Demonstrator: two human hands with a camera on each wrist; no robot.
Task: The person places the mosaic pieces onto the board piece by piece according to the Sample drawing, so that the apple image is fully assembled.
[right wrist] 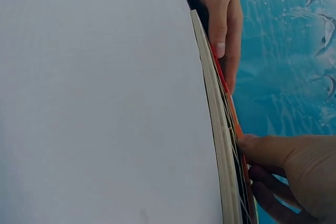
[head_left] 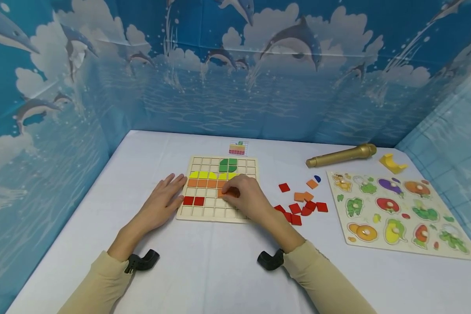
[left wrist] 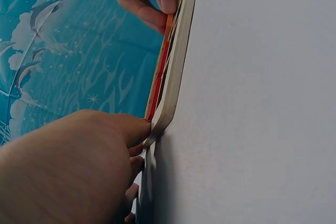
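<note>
A wooden grid board (head_left: pixel 209 213) lies flat, with green, yellow, orange and red pieces set in its squares. My left hand (head_left: pixel 162 205), its fingers extended, rests at the board's left edge by two red tiles (head_left: pixel 193 201). Over the middle of the grid, my right hand (head_left: pixel 248 197) pinches an orange tile (head_left: pixel 220 193) just below the orange row (head_left: pixel 202 183). That tile is partly hidden under the fingers. The right wrist view shows the thumb and fingertips of the right hand (right wrist: pixel 294 166) low along the board's edge.
Loose red tiles (head_left: pixel 295 208) and orange tiles (head_left: pixel 299 196) lie right of the board. A small pattern card (head_left: pixel 238 148) sits behind it. Farther right are a gold microphone (head_left: pixel 341 155), a yellow curved piece (head_left: pixel 392 164) and a vegetable puzzle board (head_left: pixel 406 246).
</note>
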